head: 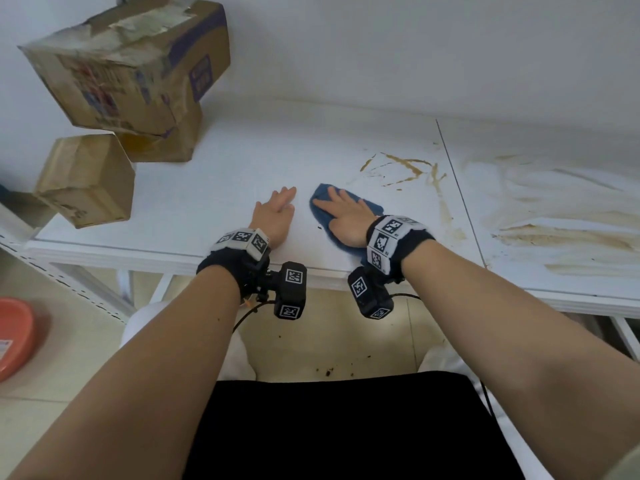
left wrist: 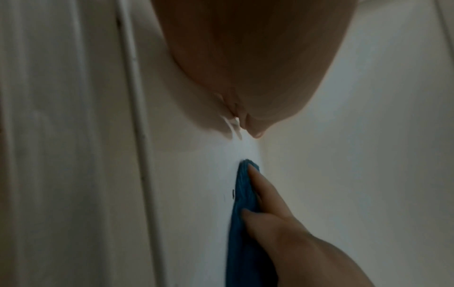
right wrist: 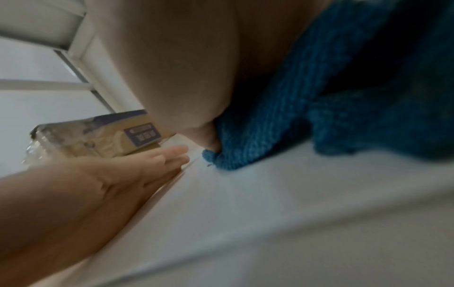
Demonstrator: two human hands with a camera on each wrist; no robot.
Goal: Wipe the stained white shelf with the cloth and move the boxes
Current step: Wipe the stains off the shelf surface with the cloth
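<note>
My right hand (head: 341,216) presses the cloth (head: 320,202) with straight fingers, left hand (head: 273,211) flat; a loose cloth may smear the stains (head: 408,168) wider.

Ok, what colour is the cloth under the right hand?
Blue: the knitted cloth pressed flat under the right hand shows best in the head view.

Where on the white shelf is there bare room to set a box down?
The bare patch of white shelf lies between the stacked brown cardboard boxes and the left hand. Beside it, the right hand presses the blue cloth. Right of the cloth, brown stains cover the surface.
</note>
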